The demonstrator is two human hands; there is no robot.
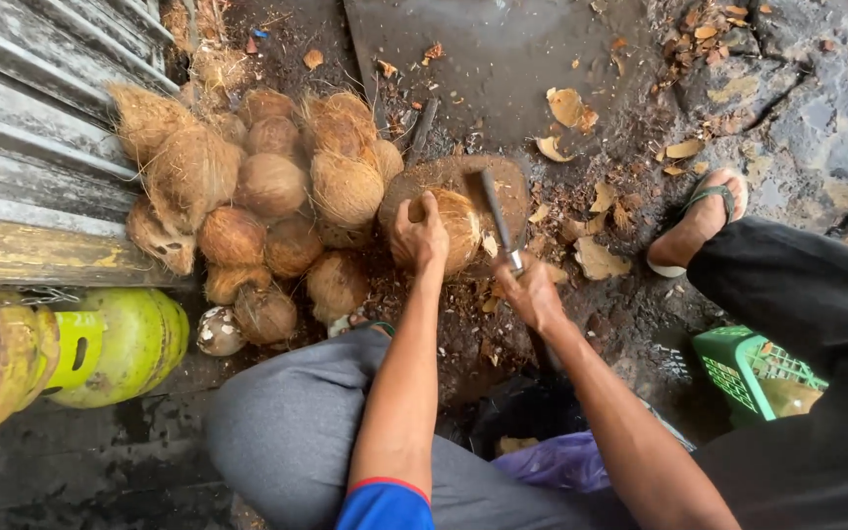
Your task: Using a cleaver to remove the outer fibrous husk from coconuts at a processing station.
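My left hand (418, 234) grips a brown husked coconut (458, 226) and steadies it on a round wooden chopping block (512, 186). My right hand (532, 291) holds the handle of a cleaver (495, 211); its blade lies against the coconut's right side. A pile of several hairy brown coconuts (267, 186) sits just left of the block, close to my left hand.
Corrugated metal sheeting (22, 118) stands at the left, with a green gas cylinder (120, 344) lying below it. A green plastic basket (753, 371) is at the right near another person's sandalled foot (699, 221) and black trouser leg. Husk scraps litter the wet ground.
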